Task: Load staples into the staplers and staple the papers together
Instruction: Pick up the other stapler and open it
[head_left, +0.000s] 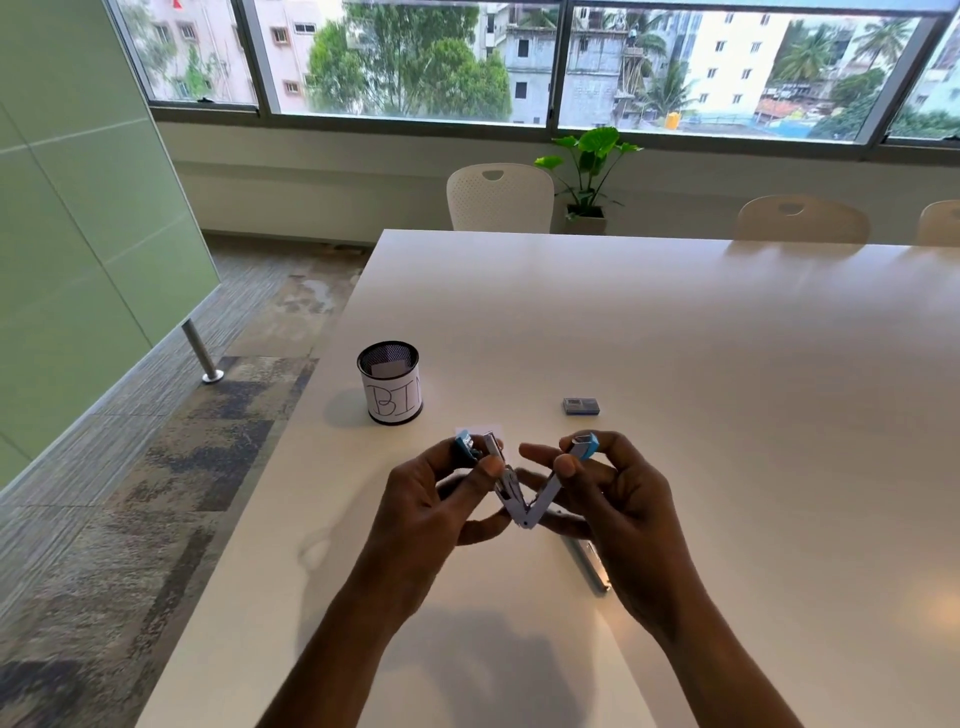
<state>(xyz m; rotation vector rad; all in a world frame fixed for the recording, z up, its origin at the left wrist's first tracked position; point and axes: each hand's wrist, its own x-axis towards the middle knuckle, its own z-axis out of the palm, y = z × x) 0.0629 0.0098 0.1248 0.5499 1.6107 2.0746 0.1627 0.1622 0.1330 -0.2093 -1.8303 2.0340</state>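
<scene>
I hold a small blue stapler swung open into a V above the white table. My left hand grips its base and metal magazine arm; my right hand pinches the blue-capped top arm. The hinge points down between my hands. A small staple box lies on the table just beyond my right hand. A slip of white paper peeks out behind the stapler, mostly hidden by my left hand.
A black mesh cup with a paper label reading "BI" stands left of my hands. A metallic pen-like object lies under my right hand. White chairs and a potted plant stand beyond the far edge. The table's left edge drops to carpet.
</scene>
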